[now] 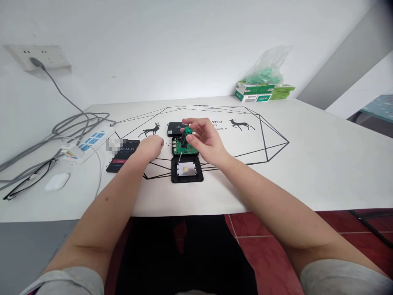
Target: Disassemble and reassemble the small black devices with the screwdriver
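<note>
My right hand (205, 139) grips a small green-handled screwdriver (184, 138), its thin shaft slanting down to the near-left corner of a green circuit board (179, 148). My left hand (151, 147) rests curled on the white table just left of the board, holding nothing that I can see. Nearer to me lies a black square case shell (187, 169) with a silver plate inside. A black lid (173, 128) lies beyond the board.
A black phone (123, 155) showing a timer lies left of my left hand. Farther left are a white power strip (89, 144) with grey cables, black glasses (27, 181) and a white earbud case (57, 181). Green boxes (260, 91) under a plastic bag stand at the back right.
</note>
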`<state>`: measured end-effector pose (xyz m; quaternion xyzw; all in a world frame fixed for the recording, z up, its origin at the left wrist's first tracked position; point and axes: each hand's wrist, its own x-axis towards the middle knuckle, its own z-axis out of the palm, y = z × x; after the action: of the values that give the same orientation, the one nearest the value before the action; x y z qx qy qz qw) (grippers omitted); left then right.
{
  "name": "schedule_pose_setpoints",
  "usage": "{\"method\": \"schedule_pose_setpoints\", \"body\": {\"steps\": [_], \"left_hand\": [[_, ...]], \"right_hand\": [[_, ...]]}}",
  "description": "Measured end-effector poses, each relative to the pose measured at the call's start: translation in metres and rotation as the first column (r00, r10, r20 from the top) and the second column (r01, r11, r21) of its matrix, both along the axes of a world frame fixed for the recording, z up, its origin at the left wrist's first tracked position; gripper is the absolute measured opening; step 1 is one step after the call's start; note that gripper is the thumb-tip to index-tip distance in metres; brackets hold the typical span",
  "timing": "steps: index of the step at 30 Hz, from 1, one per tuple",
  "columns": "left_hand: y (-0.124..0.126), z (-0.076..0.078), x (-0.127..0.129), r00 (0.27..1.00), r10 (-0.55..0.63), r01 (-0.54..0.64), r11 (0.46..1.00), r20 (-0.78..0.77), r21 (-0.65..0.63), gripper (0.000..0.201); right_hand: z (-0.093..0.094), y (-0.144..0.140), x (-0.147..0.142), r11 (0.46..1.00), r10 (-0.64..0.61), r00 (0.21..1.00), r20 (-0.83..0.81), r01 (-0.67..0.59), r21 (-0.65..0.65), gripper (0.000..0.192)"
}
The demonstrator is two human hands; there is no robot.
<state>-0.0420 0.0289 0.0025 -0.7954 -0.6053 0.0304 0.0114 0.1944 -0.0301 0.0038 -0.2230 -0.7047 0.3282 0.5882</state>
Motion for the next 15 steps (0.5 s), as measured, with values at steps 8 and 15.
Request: {"method": "schedule_pose_setpoints", "body": {"steps": [8, 15], "left_hand": [[-0.0029, 0.0027, 0.0027, 1.000, -0.013, 0.013, 1.000, -0.017, 0.003, 0.030], [-0.0043, 0.0046, 0.0056, 0.999, 0.030, -0.029, 0.999, 0.012, -0.023, 0.022]], "right_hand": [[-0.0106, 0.0032, -0.0076, 0.996, -0.076, 0.996, -0.039, 0.078, 0.052, 0.044], [-0.0070, 0.0003, -0.0072, 0.993, -0.060, 0.998, -0.006, 0.060, 0.100, 0.035]]}}
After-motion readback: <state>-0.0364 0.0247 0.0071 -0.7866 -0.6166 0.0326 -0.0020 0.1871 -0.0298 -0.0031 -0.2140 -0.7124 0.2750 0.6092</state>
